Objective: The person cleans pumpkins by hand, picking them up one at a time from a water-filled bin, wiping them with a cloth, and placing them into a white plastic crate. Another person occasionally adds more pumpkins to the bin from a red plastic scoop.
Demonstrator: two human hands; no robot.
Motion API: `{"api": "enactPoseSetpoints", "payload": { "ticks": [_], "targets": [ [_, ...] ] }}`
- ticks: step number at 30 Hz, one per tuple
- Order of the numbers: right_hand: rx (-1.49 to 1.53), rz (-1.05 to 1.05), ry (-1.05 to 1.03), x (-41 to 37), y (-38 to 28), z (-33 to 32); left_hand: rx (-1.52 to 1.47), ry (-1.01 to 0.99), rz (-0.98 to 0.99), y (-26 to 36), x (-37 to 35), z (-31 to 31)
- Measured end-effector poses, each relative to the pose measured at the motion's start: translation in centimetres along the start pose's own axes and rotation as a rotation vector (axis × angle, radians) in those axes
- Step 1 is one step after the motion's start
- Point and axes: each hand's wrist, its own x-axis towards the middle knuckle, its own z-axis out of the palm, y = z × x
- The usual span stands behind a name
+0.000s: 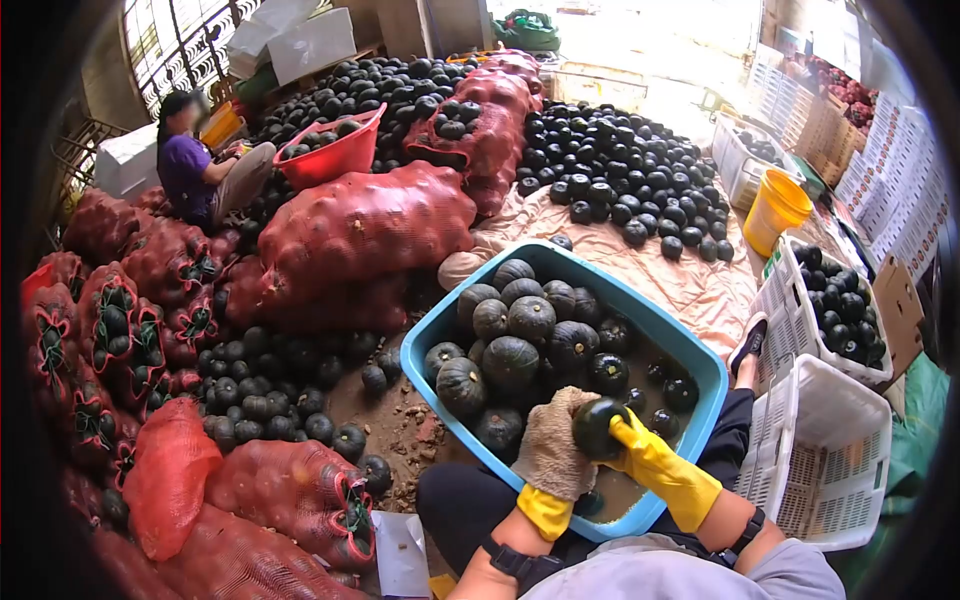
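Note:
My right hand [655,460], in a yellow rubber glove, grips a wet dark green pumpkin [600,428] above the near side of a blue tub [715,385]. Against the pumpkin's other side presses my left hand [555,440], covered by a brown terry cloth mitt over a yellow glove. The mitt hides the left fingers. Several dull, dusty pumpkins [510,365] are heaped in the tub's left and middle. Shinier wet ones [680,393] sit in murky water at its right.
White crates stand at the right, one with pumpkins [835,310], another [830,455] close to my leg. A yellow bucket [777,210] is behind them. Red mesh sacks [365,220] fill the left. Pumpkins [620,165] cover a sheet at the back. Another person [200,170] sits back left.

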Motion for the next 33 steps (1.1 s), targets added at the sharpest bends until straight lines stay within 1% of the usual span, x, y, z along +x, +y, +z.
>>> {"api": "enactPoseSetpoints", "payload": {
  "ticks": [1, 2, 3, 4, 5, 6, 7, 8, 9, 11, 13, 14, 15, 16, 17, 19, 20, 21, 22, 23, 24, 25, 27, 28, 31, 32, 33],
  "targets": [
    [0.215, -0.009, 0.094, 1.9, 3.0, -1.4, 0.021, -0.018, -0.016, -0.5, 0.3, 0.7],
    [0.085, -0.112, 0.18, 1.5, 2.6, 0.6, 0.07, 0.043, -0.087, -1.1, -0.2, 1.7],
    [-0.254, -0.276, 0.154, 2.3, 3.1, -1.0, 0.085, 0.054, 0.019, -2.4, -0.5, 2.1],
    [-0.547, -0.331, 0.082, 1.1, 1.4, 0.4, 0.102, 0.067, 0.124, -3.7, -0.7, 2.6],
    [-0.843, -0.388, 0.015, -0.5, -1.7, 2.1, 0.078, 0.003, 0.179, -3.8, -0.5, 1.8],
    [-0.929, -0.326, -0.014, -1.5, -2.7, 3.4, 0.05, -0.063, 0.232, -4.0, -0.2, 1.0],
    [-1.296, -0.42, -0.002, -1.7, -3.0, 2.8, 0.02, -0.082, 0.2, -3.2, -0.4, 0.3],
    [-1.149, -0.268, -0.025, -2.3, -4.4, 3.6, -0.009, -0.101, 0.167, -2.4, -0.5, -0.4],
    [-0.997, -0.127, -0.045, -2.6, -5.9, 4.8, -0.081, -0.058, 0.16, -1.6, -0.2, -0.3],
    [-0.73, -0.218, -0.03, -0.2, -4.2, 3.6, -0.221, 0.028, 0.115, 0.3, 1.4, 0.0],
    [-0.768, -0.529, 0.26, 2.9, -0.8, 2.5, -0.346, 0.118, 0.035, 1.9, 2.6, 1.0],
    [-0.954, -0.73, 0.413, 4.6, 0.7, 1.3, -0.394, 0.158, -0.019, 2.2, 2.1, 1.5],
    [-1.151, -0.945, 0.56, 5.8, 1.4, 0.3, -0.369, 0.155, -0.012, 1.4, 1.6, 2.4],
    [-1.215, -0.997, 0.572, 5.8, 1.5, 0.0, -0.344, 0.153, -0.006, 0.5, 1.1, 3.3],
    [-1.156, -1.016, 0.472, 4.6, 1.9, 1.2, -0.32, 0.151, 0.001, 0.2, 0.8, 3.9],
    [-1.27, -0.913, 0.552, 3.4, 3.6, 2.0, -0.261, 0.016, -0.006, 0.1, 0.4, 2.9],
    [-1.161, -0.823, 0.524, 3.4, 3.9, 1.8, -0.234, -0.048, -0.013, 0.2, 0.4, 2.1],
    [-1.007, -0.687, 0.424, 3.1, 4.1, 1.6, -0.149, -0.044, 0.098, -0.9, 0.4, 2.1],
    [-0.798, -0.569, 0.39, 3.1, 4.9, 1.4, -0.064, -0.031, 0.207, -2.0, 0.3, 2.0],
    [-0.586, -0.455, 0.354, 3.1, 5.5, 1.4, -0.087, -0.07, 0.231, -2.3, 0.7, 2.1],
    [-0.24, -0.379, 0.255, 2.8, 5.9, 1.3, -0.111, -0.11, 0.254, -2.7, 1.0, 2.2],
    [-0.08, -0.157, 0.266, 0.7, 2.9, 2.7, -0.066, -0.149, 0.149, -3.0, 0.9, 2.5],
    [0.39, 0.035, 0.116, -0.3, 1.8, 0.9, 0.024, -0.222, -0.053, -4.0, 1.0, 3.4],
    [0.52, 0.037, 0.029, -0.3, 1.6, 0.2, -0.065, -0.19, -0.058, -3.7, 1.3, 3.7],
    [0.65, 0.057, -0.037, -1.1, 1.8, -1.4, -0.309, -0.12, -0.099, -2.5, 0.3, 4.2],
    [0.651, 0.03, -0.133, -1.0, 2.4, -2.6, -0.384, -0.096, -0.118, -2.2, -0.2, 4.2],
    [0.668, 0.023, -0.175, -1.0, 2.8, -3.5, -0.461, -0.067, -0.132, -2.1, -0.4, 4.3]
  ]
}}
